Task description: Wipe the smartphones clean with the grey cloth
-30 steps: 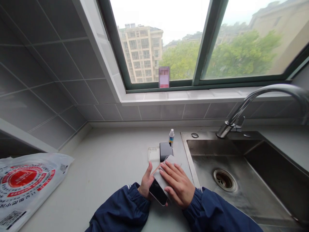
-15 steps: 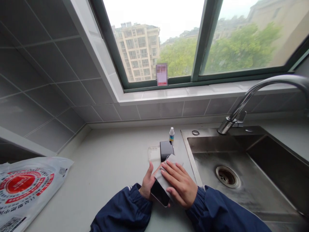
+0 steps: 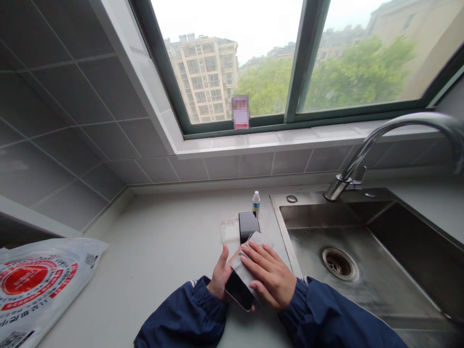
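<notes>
A smartphone [image 3: 239, 290] with a dark screen lies tilted in my left hand [image 3: 219, 276]. That hand is closed around it from below, thumb raised along the left edge; its other fingers are mostly hidden. Over the phone's upper part is a grey cleaning cloth [image 3: 240, 269] with a zigzag edge. My right hand [image 3: 270, 274] presses the cloth onto the screen, fingers long and close together, thumb at the cloth's lower edge. Just beyond my hands, a second dark phone [image 3: 249, 225] lies on the counter beside a clear phone case [image 3: 229, 231]. Behind them stands a small white-capped bottle [image 3: 256, 201].
To the right, a steel sink [image 3: 284, 227] is set into the white counter [image 3: 174, 232], with a curved faucet [image 3: 353, 164] above it. A printed plastic bag [image 3: 78, 258] sits at the left. A window [image 3: 232, 130] rises behind the tiled ledge.
The view has shifted very slightly. Both hands keep nearly the same pose, the cloth still pressed on the phone.
</notes>
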`<state>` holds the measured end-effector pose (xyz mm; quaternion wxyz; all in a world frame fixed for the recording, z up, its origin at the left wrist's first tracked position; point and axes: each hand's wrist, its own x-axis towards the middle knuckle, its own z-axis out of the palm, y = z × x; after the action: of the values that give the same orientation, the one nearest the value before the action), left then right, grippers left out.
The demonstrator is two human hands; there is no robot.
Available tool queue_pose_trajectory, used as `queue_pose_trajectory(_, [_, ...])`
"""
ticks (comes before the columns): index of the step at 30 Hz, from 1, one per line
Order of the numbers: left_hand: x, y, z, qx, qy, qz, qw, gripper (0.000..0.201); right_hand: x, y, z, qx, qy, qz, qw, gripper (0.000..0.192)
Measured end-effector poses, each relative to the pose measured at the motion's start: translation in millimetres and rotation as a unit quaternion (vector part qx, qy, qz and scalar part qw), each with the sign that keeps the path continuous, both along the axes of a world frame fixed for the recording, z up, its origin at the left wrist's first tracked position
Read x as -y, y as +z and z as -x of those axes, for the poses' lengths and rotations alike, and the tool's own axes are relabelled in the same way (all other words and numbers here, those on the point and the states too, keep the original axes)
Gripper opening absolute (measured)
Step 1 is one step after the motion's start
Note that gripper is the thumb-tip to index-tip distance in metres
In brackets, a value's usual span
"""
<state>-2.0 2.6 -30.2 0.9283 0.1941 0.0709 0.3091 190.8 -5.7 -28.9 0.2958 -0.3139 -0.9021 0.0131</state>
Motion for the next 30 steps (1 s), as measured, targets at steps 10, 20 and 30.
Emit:
queue_pose_trajectory(10, [6, 3.0, -2, -0.011, 0.004, -0.024, 1.000, 0.080, 9, 3.3, 8, 0.005, -0.034, 0.001, 0.999, 0.060])
queue_pose_trajectory(20, [4, 12.5, -8, -0.037, 0.074, 0.031, 0.996, 0.083, 42, 5.0, 30, 0.035, 0.045, 0.007, 0.998, 0.065])
queue_pose_trajectory(30, [4, 17.9, -2, -0.002, 0.081, 0.071, 0.994, 0.093, 39, 9.2, 24, 0.023, 0.095, -0.011, 0.995, 0.043])
